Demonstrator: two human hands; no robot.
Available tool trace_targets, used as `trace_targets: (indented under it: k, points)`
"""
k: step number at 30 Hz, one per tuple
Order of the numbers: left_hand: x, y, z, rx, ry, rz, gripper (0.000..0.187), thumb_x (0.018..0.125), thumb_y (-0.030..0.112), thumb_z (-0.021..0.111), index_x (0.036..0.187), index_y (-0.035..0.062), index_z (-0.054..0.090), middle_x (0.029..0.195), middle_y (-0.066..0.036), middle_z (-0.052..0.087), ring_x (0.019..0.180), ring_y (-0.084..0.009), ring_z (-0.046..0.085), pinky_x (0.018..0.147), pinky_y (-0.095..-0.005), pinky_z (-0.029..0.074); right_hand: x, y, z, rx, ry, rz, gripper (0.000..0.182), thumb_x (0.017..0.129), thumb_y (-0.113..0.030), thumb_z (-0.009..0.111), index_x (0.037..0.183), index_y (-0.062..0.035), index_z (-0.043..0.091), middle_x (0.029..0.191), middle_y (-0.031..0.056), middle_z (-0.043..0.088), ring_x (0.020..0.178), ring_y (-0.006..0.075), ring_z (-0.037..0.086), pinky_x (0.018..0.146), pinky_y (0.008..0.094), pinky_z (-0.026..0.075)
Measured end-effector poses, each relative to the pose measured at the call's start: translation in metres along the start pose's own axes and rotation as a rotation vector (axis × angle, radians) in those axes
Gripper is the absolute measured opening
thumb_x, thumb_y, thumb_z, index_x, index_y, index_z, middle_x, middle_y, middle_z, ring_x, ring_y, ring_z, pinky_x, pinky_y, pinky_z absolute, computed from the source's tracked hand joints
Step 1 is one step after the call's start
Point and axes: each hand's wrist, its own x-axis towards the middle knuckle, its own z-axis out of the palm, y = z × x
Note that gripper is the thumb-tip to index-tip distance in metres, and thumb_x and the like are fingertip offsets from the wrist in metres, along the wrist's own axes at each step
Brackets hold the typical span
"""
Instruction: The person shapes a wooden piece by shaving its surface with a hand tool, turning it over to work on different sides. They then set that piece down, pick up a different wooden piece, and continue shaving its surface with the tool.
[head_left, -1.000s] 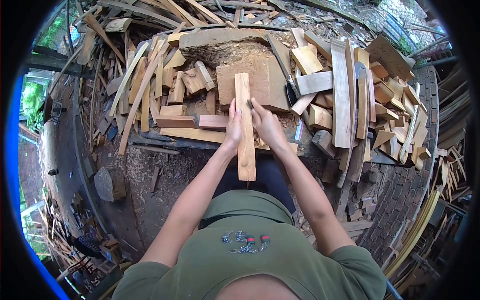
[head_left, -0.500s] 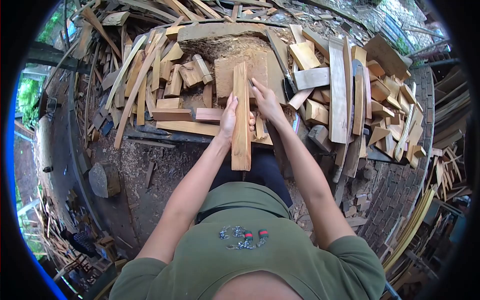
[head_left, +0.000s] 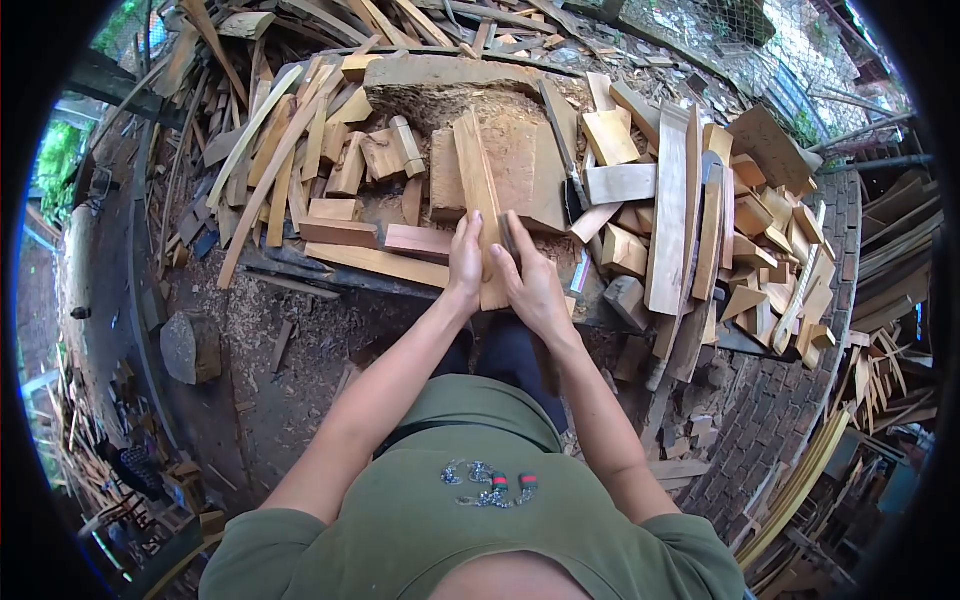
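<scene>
A long, pale brown strip of wood stands slanted in front of me, its upper part overlapping the big wooden block on the bench. My left hand is closed around its left edge, thumb along the side. Close against the right edge is my right hand, its fingers closed on a dark, narrow tool. Most of that tool is hidden by the hand; a dark length shows below the wrist. A pinkish wood block lies left of my left hand.
Several offcuts lie heaped at the left. More blocks and a long pale board crowd the right side. A dark long-bladed tool rests beside the big block. A round log stump stands on the chip-covered ground at left.
The wood strip has tipped to the left at its top and been turned. Both hands have come lower, and the right hand has moved in against the strip's edge.
</scene>
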Motion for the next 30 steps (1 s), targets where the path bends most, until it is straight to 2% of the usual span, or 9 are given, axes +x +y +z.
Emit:
trace_targets:
  k: [2,5,9,11,16,23,28,29,30]
  points:
    - [0.007,-0.007,-0.009,0.069,-0.029,0.011,0.032,0.102,0.031,0.032,0.123,0.0093,0.044,0.1,-0.007,0.058,0.089,-0.0153,0.061,0.08,-0.0314,0.052,0.001,0.021,0.006,-0.167,0.045,-0.176,0.051,0.096,-0.023,0.048,0.14,0.0001,0.036,0.103,0.0292,0.061,0.095,0.0355,0.063,0.086,0.039,0.046]
    - [0.011,-0.012,-0.009,0.198,0.062,0.126,0.041,0.102,0.03,0.032,0.138,0.0101,0.033,0.116,-0.009,0.052,0.099,-0.0166,0.058,0.085,-0.0332,0.051,-0.023,0.003,-0.004,-0.283,-0.004,-0.119,0.046,0.099,-0.023,0.041,0.136,0.0036,0.039,0.109,0.0305,0.058,0.103,0.0431,0.057,0.088,0.0441,0.044]
    - [-0.002,-0.007,-0.004,-0.17,-0.003,0.0,0.041,0.102,0.036,0.03,0.133,0.0112,0.04,0.11,-0.008,0.056,0.095,-0.0173,0.059,0.086,-0.034,0.051,-0.032,0.005,-0.008,-0.405,-0.052,-0.047,0.045,0.099,-0.023,0.042,0.135,0.0047,0.041,0.107,0.0292,0.059,0.1,0.0426,0.057,0.087,0.0442,0.045]
    - [-0.016,0.003,-0.007,-0.472,-0.278,-0.297,0.043,0.102,0.041,0.027,0.125,0.0116,0.048,0.103,-0.007,0.06,0.091,-0.0183,0.061,0.086,-0.0348,0.051,-0.027,0.012,-0.008,-0.398,-0.038,-0.06,0.045,0.099,-0.022,0.042,0.135,0.0042,0.04,0.106,0.0292,0.059,0.101,0.0422,0.057,0.086,0.0437,0.045]
    - [-0.034,0.006,-0.003,-0.518,-0.247,-0.324,0.046,0.101,0.045,0.026,0.117,0.0107,0.052,0.099,-0.006,0.062,0.089,-0.0189,0.062,0.085,-0.0354,0.052,-0.017,0.02,-0.002,-0.334,-0.01,-0.118,0.046,0.097,-0.022,0.045,0.135,0.0031,0.041,0.099,0.0295,0.061,0.092,0.044,0.06,0.08,0.0466,0.047]
    - [-0.028,0.008,-0.024,-0.356,-0.252,-0.337,0.048,0.1,0.049,0.028,0.11,0.0081,0.052,0.091,-0.006,0.059,0.077,-0.016,0.058,0.069,-0.0319,0.051,-0.016,0.016,-0.009,-0.167,0.026,-0.037,0.043,0.099,-0.021,0.046,0.139,-0.0074,0.041,0.114,0.0223,0.063,0.101,0.026,0.064,0.086,0.0361,0.047]
    - [-0.013,0.001,-0.038,-0.368,-0.522,-0.32,0.051,0.097,0.056,0.032,0.098,0.0107,0.056,0.077,-0.003,0.056,0.06,-0.0132,0.055,0.053,-0.0269,0.046,-0.01,-0.004,-0.004,-0.218,-0.05,-0.055,0.042,0.098,-0.019,0.046,0.138,-0.0081,0.043,0.112,0.0259,0.061,0.098,0.0355,0.063,0.083,0.0384,0.047]
    - [-0.01,-0.013,-0.025,-0.207,-0.121,-0.253,0.049,0.1,0.051,0.029,0.115,0.0112,0.054,0.092,-0.004,0.059,0.075,-0.0133,0.06,0.064,-0.0282,0.051,-0.01,-0.006,-0.001,-0.282,-0.094,-0.083,0.042,0.097,-0.018,0.046,0.138,-0.0082,0.044,0.11,0.0274,0.061,0.097,0.039,0.063,0.082,0.0392,0.047]
    - [-0.014,-0.007,-0.01,-0.205,-0.126,-0.258,0.049,0.1,0.051,0.029,0.115,0.0112,0.054,0.092,-0.004,0.059,0.075,-0.0133,0.06,0.064,-0.0282,0.051,-0.012,-0.006,0.0,-0.282,-0.088,-0.079,0.042,0.097,-0.018,0.046,0.138,-0.0082,0.044,0.11,0.0274,0.061,0.097,0.039,0.063,0.082,0.0392,0.047]
